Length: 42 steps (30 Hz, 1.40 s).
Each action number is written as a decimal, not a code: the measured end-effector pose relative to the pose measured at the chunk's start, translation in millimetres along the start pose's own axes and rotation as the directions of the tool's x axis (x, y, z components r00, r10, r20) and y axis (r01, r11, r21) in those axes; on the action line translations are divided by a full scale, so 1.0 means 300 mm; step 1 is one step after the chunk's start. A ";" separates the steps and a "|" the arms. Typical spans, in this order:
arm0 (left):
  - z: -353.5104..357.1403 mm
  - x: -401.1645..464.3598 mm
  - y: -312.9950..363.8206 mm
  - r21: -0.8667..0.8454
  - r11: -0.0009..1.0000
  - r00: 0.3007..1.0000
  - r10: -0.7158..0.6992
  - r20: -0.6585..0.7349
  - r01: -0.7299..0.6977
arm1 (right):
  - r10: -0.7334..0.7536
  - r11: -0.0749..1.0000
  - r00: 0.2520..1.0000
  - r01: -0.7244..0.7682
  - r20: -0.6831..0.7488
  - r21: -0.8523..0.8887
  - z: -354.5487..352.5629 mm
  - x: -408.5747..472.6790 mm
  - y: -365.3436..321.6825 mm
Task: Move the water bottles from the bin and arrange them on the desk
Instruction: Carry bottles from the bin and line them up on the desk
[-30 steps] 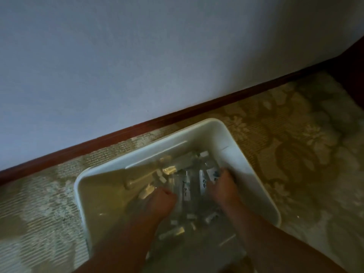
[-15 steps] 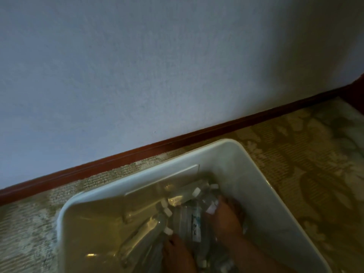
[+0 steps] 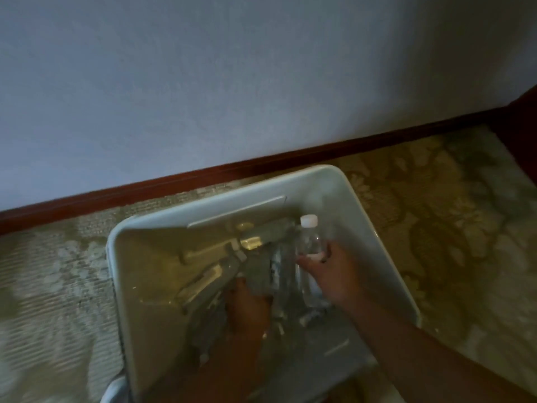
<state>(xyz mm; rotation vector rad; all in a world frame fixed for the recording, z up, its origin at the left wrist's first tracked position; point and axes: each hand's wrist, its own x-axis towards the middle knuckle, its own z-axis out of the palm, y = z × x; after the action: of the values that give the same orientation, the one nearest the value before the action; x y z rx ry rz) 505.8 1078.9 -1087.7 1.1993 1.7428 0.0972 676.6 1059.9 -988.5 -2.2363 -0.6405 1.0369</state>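
Note:
A white plastic bin sits on the carpet by the wall, with several clear water bottles lying inside it. My right hand grips one clear bottle with a white cap, its cap end raised above the others. My left hand is down among the lying bottles and curls around one of them; the frame is blurred there. The desk is not in view.
A dark red skirting board runs along the grey wall behind the bin. Patterned beige carpet surrounds the bin. A dark wooden piece stands at the right edge.
My right hand has lifted a white-capped bottle up from the pile. My left hand has shifted among the bottles. The camera has moved, and the bin sits differently in the frame.

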 end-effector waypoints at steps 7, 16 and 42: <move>-0.657 -0.386 0.343 -0.211 0.977 0.998 0.041 0.044 -0.031 | -0.035 0.990 0.996 0.023 0.082 0.139 -0.241 -0.328 -0.310; -1.640 -1.351 0.840 -0.571 0.656 0.852 0.496 -0.167 -0.493 | -0.440 0.878 0.842 0.331 0.312 0.345 -0.615 -1.006 -1.201; -3.359 -2.823 -0.034 -0.308 0.446 0.409 0.149 -0.900 -0.840 | -0.867 0.437 0.066 0.579 0.494 0.689 0.278 -2.944 -2.412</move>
<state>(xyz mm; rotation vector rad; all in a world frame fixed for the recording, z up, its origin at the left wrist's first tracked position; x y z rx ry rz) -221.4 869.9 -10.6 1.0651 1.5175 1.9031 -30.3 1042.9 -88.0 -0.6295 -1.6737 1.3776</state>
